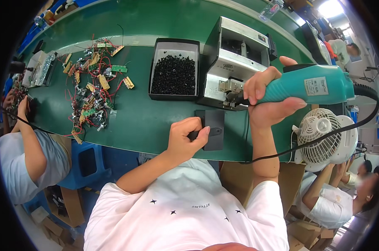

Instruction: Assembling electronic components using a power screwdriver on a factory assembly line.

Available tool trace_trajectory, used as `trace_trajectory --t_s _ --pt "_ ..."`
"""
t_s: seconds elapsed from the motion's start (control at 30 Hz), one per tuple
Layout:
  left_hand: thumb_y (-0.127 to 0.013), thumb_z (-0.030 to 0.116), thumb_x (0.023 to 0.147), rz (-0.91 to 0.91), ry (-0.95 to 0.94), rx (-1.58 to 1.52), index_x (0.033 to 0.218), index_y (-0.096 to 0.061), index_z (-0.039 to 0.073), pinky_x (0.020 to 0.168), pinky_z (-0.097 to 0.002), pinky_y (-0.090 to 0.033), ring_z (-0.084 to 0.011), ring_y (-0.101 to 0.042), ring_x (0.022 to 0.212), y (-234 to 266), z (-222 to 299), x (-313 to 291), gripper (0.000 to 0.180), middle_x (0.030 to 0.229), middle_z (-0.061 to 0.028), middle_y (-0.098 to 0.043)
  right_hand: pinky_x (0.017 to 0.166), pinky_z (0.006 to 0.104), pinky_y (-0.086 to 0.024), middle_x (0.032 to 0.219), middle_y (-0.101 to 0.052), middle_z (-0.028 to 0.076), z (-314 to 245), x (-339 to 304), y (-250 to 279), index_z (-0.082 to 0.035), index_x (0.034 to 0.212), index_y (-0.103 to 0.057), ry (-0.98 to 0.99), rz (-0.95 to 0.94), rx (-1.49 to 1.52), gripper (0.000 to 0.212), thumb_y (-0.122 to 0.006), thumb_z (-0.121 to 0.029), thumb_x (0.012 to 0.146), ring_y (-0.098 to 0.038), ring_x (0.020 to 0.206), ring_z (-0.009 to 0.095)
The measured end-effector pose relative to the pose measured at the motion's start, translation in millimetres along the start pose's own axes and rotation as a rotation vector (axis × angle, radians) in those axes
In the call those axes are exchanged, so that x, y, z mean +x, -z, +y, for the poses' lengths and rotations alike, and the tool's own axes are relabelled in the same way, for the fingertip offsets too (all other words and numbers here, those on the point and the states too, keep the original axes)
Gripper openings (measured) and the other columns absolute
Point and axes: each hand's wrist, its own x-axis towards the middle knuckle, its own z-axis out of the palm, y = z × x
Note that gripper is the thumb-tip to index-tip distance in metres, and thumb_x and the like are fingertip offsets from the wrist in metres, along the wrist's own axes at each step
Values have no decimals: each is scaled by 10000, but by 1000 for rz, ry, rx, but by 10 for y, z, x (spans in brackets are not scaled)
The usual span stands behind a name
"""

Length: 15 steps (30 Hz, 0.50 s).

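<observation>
My right hand (268,90) is wrapped round a teal electric screwdriver (290,85), lying nearly level with its cord end to the right. The screwdriver's tip is at the front outlet of a metal screw feeder (216,69); my fingers partly hide where they meet. Close to the table's front edge, my left hand (184,137) is closed on a black rectangular plastic part (215,119) with a raised middle piece. That part rests on the green table (135,121). Behind it stands a black tray (175,98) full of small black screws (175,75).
Wired circuit boards (102,81) lie heaped at left. A white fan (321,131) stands at right, crossed by the screwdriver's black cord (319,138). A blue stool (87,163) and a co-worker's arm (32,150) are at left; a clear bottle (271,9) is far back.
</observation>
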Motion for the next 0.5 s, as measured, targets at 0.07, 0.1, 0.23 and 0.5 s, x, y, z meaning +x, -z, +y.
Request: trace_trajectory --t_s 0.07,0.1,0.23,0.5 --pt "-601 -36 730 9 3 -2 586 -404 41 474 -243 -257 -126 -282 510 3 0 -6 256 553 6 -401 343 216 -318 487 -389 -41 14 0 -5 -72 1235 -378 -10 -5 6 935 -370 -852 720 -324 350 64" --pt "-602 -37 727 13 4 -4 586 -402 40 474 -243 -255 -126 -280 509 2 1 -8 257 552 6 -397 339 216 -318 488 -391 -40 17 0 -6 -73 1240 -376 -15 -7 11 934 -375 -849 721 -324 347 66" --pt "-606 -39 720 12 12 -11 583 -397 39 474 -244 -249 -127 -275 509 -8 2 -5 262 548 6 -386 333 220 -322 490 -405 -32 -86 -13 10 -77 1245 -369 -72 -1 62 949 -392 -856 703 -331 343 73" --pt "-609 -39 713 4 18 -22 580 -388 40 472 -251 -236 -129 -259 508 6 -28 -4 270 542 8 -359 307 207 -330 520 -465 -26 -463 -216 -188 -113 1313 -345 -22 -91 450 913 -476 -798 724 -383 329 69"
